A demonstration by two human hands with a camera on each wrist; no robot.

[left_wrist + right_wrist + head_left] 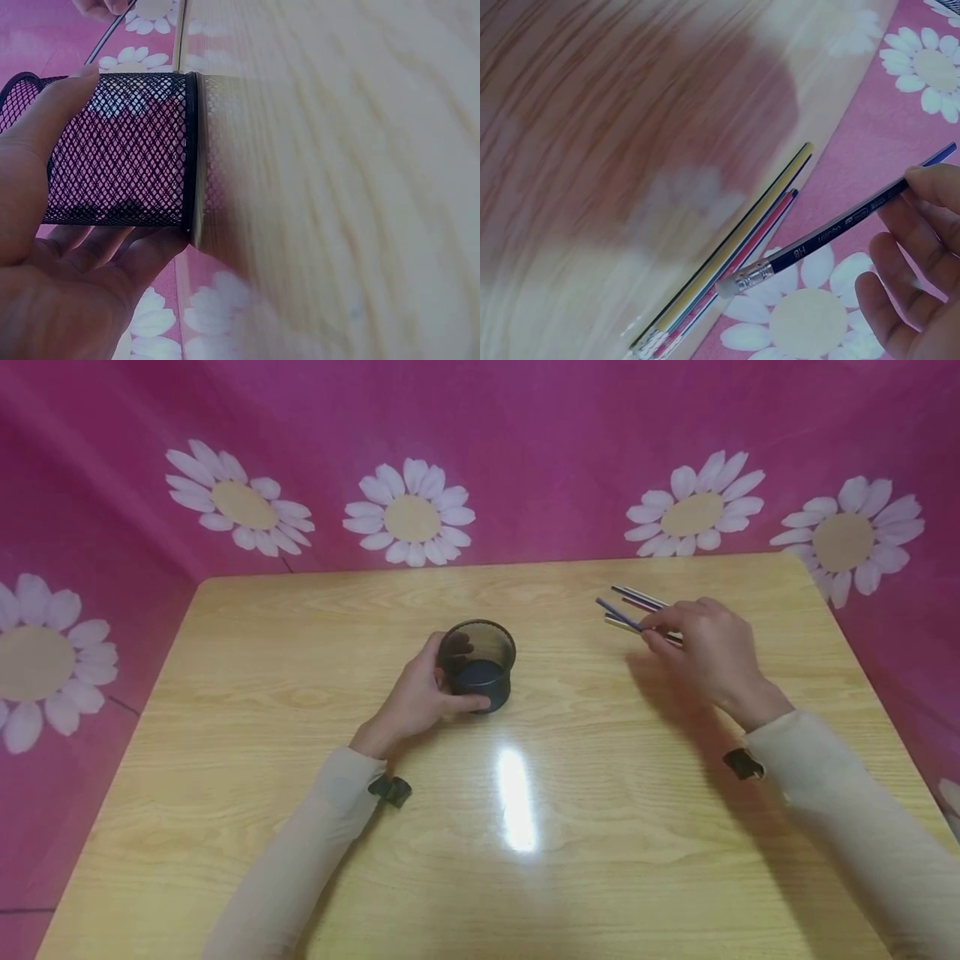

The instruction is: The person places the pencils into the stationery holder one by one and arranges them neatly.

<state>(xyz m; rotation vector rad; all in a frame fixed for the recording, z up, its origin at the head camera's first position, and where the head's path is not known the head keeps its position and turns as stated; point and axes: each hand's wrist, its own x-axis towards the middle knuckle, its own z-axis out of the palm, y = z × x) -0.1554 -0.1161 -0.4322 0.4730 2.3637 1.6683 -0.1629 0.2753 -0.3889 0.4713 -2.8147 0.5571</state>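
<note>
**Currently at the Pick-Up Step**

The left hand (412, 693) grips a black, round, wire-mesh cup (477, 664), thumb on one side and fingers wrapped round the other. The cup stands upright on the pale wood-grain tabletop (615, 860), roughly midway between the left and right edges and towards the far edge. No pencil shows inside it.

The right hand (712, 647) pinches a slim dark blue pencil with a metal ferrule and white eraser (840, 225) between thumb and fingers, near the far right corner of the tabletop. The eraser end points away from the palm and crosses over a red striped pencil (756, 238); contact between the two cannot be confirmed. A yellow striped pencil (735, 240) lies alongside the red one.

Step in hand, as judged: picking one pencil from the group while the cup is steadied. The next move would call for raising the dark blue pencil clear of its neighbours, carrying it left, and tilting it towards vertical above the cup's mouth. Maintain the left-hand grip to prevent tipping.
</note>
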